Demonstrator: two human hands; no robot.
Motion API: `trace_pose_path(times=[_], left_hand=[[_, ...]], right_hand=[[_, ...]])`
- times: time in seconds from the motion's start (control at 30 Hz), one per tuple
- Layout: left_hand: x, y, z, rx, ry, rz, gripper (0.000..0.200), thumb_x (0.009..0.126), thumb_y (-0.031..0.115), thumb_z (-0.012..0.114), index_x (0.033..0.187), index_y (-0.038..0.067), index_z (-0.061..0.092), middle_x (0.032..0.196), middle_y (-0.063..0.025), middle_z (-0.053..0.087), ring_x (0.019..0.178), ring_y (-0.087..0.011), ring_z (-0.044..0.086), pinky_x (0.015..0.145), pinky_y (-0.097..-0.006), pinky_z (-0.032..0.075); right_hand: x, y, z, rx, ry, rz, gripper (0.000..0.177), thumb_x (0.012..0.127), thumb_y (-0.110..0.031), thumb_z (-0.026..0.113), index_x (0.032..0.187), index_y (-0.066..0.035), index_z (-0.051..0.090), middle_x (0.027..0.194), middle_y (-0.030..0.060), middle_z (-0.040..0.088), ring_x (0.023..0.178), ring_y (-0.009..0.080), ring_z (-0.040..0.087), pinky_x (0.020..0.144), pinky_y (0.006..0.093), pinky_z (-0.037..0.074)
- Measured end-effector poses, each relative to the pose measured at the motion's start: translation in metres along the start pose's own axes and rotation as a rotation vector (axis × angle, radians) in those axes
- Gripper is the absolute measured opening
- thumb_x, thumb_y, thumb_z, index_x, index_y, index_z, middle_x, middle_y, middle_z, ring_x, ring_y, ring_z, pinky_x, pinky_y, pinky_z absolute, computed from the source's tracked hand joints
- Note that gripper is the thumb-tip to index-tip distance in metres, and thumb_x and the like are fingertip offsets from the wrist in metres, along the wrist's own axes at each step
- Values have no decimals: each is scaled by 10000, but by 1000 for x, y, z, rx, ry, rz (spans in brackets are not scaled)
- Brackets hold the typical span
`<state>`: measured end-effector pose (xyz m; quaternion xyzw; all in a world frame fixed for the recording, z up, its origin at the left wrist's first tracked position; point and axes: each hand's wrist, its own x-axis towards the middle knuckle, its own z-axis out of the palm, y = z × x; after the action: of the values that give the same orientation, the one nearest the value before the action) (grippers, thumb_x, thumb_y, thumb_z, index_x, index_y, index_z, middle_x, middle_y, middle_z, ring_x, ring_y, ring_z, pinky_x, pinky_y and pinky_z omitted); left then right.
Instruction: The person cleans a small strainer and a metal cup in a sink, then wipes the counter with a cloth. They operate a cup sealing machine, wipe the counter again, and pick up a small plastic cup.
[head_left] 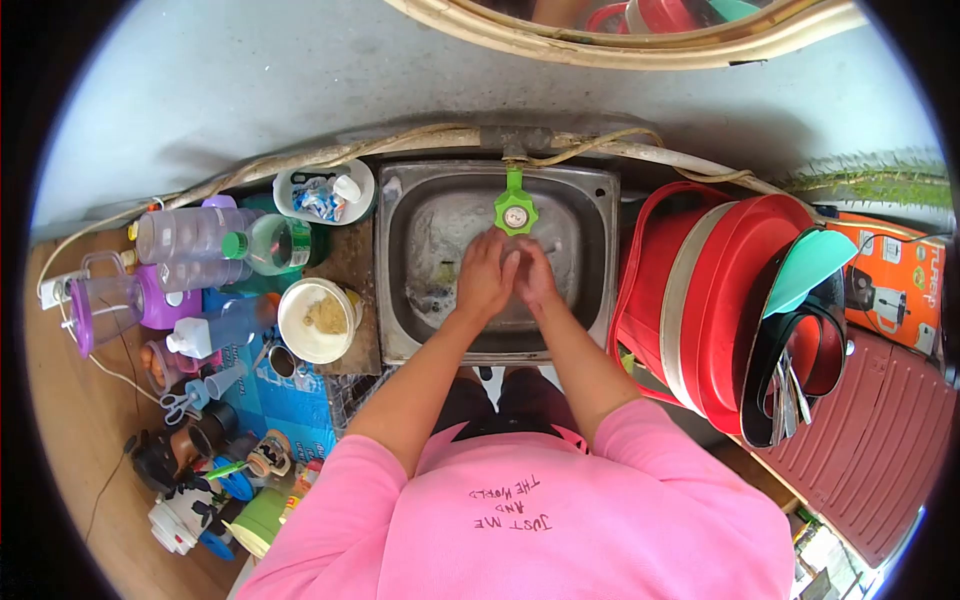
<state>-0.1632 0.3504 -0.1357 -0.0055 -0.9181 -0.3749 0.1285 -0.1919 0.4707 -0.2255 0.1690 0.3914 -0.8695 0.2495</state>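
My left hand is over the steel sink, just below the green tap. Its back faces up, the fingers stretch toward the tap, and the thumb points at the other hand. Close on its right, my right hand is slightly cupped with its palm turned inward. I see no object in either hand. The tap's spout and any water between the hands are hidden. Wet, pale residue and small scraps lie on the left of the sink floor.
Left of the sink stand a white tub with tan contents, a dish with a blue-and-white packet, a green-capped bottle and a purple blender. On the right are stacked red basins, cutlery and an orange box.
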Motion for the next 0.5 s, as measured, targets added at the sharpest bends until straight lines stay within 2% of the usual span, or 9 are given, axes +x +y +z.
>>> trace_pose_path(times=[0.07, 0.1, 0.13, 0.2, 0.33, 0.4, 0.43, 0.47, 0.5], left_hand=[[12, -3, 3, -81, -129, -191, 392, 920, 245, 608, 1240, 18, 589, 1229, -275, 613, 1112, -453, 597, 942, -496, 482], [19, -2, 3, -159, -268, -369, 399, 908, 264, 617, 1204, -3, 595, 1207, -279, 620, 1071, -460, 611, 917, -497, 493], [26, -3, 11, -163, -269, -376, 399, 908, 264, 617, 1204, -3, 595, 1207, -279, 620, 1071, -460, 611, 917, -497, 493], [37, -2, 25, -302, -199, -724, 395, 875, 263, 631, 1136, -32, 597, 1172, -293, 624, 988, -474, 619, 874, -499, 505], [22, 17, 48, -1, 55, -450, 534, 826, 180, 641, 1314, -19, 552, 1212, -308, 609, 1089, -454, 620, 915, -485, 500], [6, 19, 49, 36, 140, -310, 466, 848, 214, 649, 1239, -37, 608, 1182, -306, 634, 1112, -443, 621, 941, -471, 492], [2, 30, 41, 57, 232, -180, 422, 870, 248, 657, 1165, -55, 664, 1151, -304, 659, 1135, -433, 623, 966, -457, 484], [1, 35, 27, 55, 216, -167, 422, 870, 248, 657, 1165, -55, 664, 1151, -304, 659, 1135, -433, 623, 966, -457, 484], [3, 34, 4, -116, -2, -365, 420, 880, 226, 652, 1197, -49, 660, 1146, -283, 673, 1129, -407, 635, 979, -440, 482]], right_hand=[[-3, 11, -9, 514, 68, -52, 435, 851, -259, 656, 1228, -54, 586, 1203, 87, 644, 1030, 255, 631, 939, 393, 519], [-7, 8, 3, 505, 73, -45, 435, 851, -259, 656, 1228, -54, 586, 1203, 87, 644, 1030, 255, 631, 939, 393, 519], [-15, -2, 29, 599, 127, 16, 461, 852, -322, 647, 1216, -48, 580, 1173, 98, 639, 1040, 270, 626, 944, 397, 505], [-12, -4, 37, 699, 183, 81, 495, 852, -386, 638, 1203, -43, 573, 1144, 110, 634, 1049, 284, 620, 949, 401, 492], [4, -10, 28, 654, 118, 142, 680, 846, -558, 595, 1231, 1, 562, 1162, 154, 622, 1040, 314, 619, 957, 398, 490], [4, -18, 30, 688, 17, 176, 748, 850, -617, 576, 1251, 14, 554, 1166, 164, 618, 1025, 319, 625, 950, 401, 494], [14, -16, 23, 593, 135, 212, 803, 839, -641, 600, 1263, 39, 542, 1177, 169, 617, 1026, 319, 630, 946, 412, 497], [22, -14, 15, 497, 255, 248, 860, 828, -666, 623, 1276, 63, 530, 1188, 173, 616, 1028, 320, 635, 942, 422, 501], [25, -11, 17, 513, 262, 235, 860, 828, -666, 623, 1276, 63, 530, 1188, 173, 616, 1028, 320, 635, 942, 422, 501]])
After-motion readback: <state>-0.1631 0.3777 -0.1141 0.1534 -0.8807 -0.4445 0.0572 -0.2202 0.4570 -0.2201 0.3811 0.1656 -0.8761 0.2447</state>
